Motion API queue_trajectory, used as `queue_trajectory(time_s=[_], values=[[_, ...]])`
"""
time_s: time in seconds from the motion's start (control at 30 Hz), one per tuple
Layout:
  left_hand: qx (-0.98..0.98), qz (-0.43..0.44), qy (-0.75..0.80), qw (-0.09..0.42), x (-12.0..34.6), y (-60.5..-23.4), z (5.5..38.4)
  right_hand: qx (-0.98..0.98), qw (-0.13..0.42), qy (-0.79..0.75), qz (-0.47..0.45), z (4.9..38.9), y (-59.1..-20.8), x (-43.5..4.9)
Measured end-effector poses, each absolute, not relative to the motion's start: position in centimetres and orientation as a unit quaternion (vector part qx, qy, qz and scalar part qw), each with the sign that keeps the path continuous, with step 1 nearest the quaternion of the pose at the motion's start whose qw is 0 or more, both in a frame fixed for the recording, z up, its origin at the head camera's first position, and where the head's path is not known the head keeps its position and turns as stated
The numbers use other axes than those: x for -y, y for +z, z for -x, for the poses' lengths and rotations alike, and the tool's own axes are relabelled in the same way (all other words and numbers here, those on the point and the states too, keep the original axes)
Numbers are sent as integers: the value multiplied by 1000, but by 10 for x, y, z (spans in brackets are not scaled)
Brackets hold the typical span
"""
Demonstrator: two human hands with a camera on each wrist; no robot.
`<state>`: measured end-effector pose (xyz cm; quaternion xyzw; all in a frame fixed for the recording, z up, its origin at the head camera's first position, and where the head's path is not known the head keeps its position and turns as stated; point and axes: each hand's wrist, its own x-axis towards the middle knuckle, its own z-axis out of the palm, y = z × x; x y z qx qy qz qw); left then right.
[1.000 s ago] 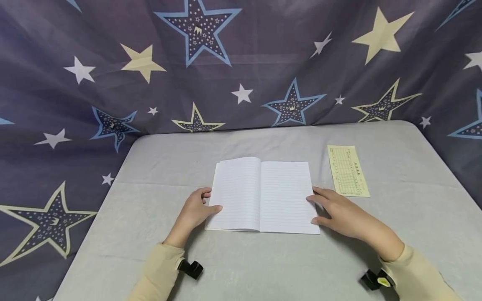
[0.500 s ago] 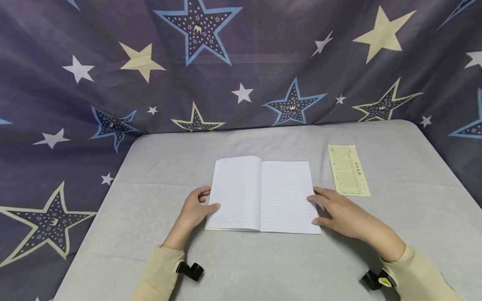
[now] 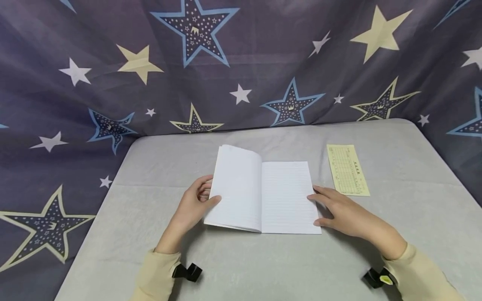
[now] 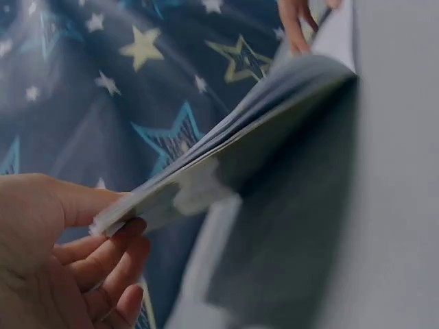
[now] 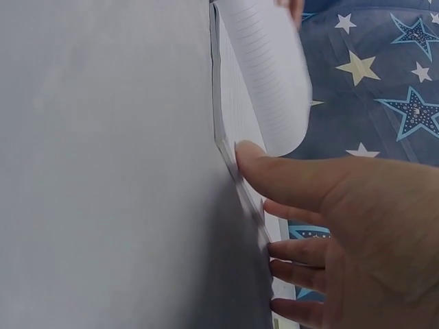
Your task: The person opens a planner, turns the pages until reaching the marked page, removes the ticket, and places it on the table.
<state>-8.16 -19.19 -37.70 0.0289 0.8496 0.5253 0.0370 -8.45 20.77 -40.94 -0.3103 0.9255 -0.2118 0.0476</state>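
A lined notebook (image 3: 287, 196) lies spread open on the grey-covered table, its left half raised at a slant and its right half flat. My left hand (image 3: 190, 209) pinches the outer edge of that raised half, thumb on top and fingers underneath. In the left wrist view, the cover's underside (image 4: 199, 192) shows above the tabletop. At the notebook's right edge is my right hand (image 3: 346, 215); the right wrist view shows its thumb (image 5: 274, 175) and fingertips touching along the edge without curling round it.
A yellow printed slip (image 3: 348, 170) lies to the right of the notebook, beyond my right hand. Behind the grey tabletop (image 3: 263, 267) hangs a dark curtain (image 3: 263, 54) with stars. Each sleeve carries a small black device (image 3: 193, 271).
My left hand has lifted the notebook's left half off the table, its far corner rising higher. My right hand, the right half and the yellow slip have stayed in place.
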Motion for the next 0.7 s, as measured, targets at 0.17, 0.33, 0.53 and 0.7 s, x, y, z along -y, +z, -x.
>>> queue_trajectory(time_s=[0.17, 0.33, 0.53, 0.7], values=[[-838, -101, 536, 16, 162, -352, 83, -925, 59, -220, 303, 85, -407, -214], [-850, -155, 502, 44, 120, -335, 91, -925, 69, -228, 296, 86, -406, -218], [-873, -193, 440, 87, 70, -338, 103, -921, 66, -238, 300, 88, -409, -221], [-873, -180, 435, 130, 38, -359, 110, -921, 61, -244, 299, 90, -412, -225]])
